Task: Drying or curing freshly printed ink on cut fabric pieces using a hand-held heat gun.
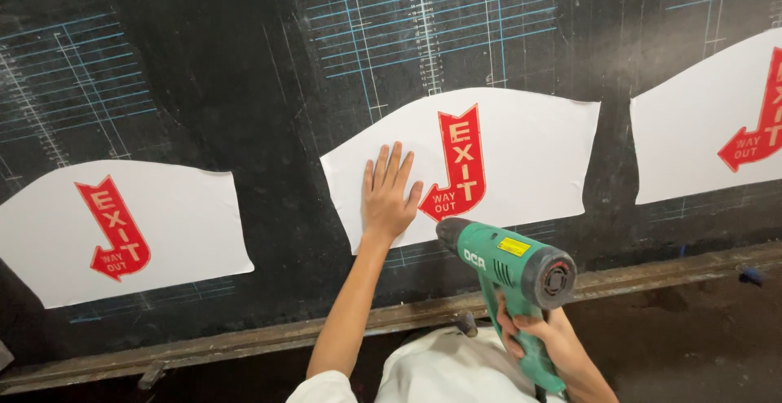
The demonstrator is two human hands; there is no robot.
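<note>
Fingers [389,167] straight and spread only slightly, the left hand [387,195] lies flat, palm down, on the middle white sheet [529,159], gripping nothing and pressing the paper just left of its red arrow sign [458,167]. The right hand [525,326] is closed around the grip of a green heat gun [505,269], its fingers wrapped fully about the handle; the tool's dark nozzle points at the sheet's lower edge, just below the arrow's tip and just right of the flat hand, though whether it touches the paper cannot be told.

Three white sheets lie in a row on the dark board [244,69], each apart from its neighbour and each bearing one red arrow: the left sheet [179,232] in full, the middle one under the hand, the right sheet [700,134] cut off by the frame's edge. Pale blue grid lines mark the board behind them. A worn metal rail [652,277] runs along the board's lower edge.
</note>
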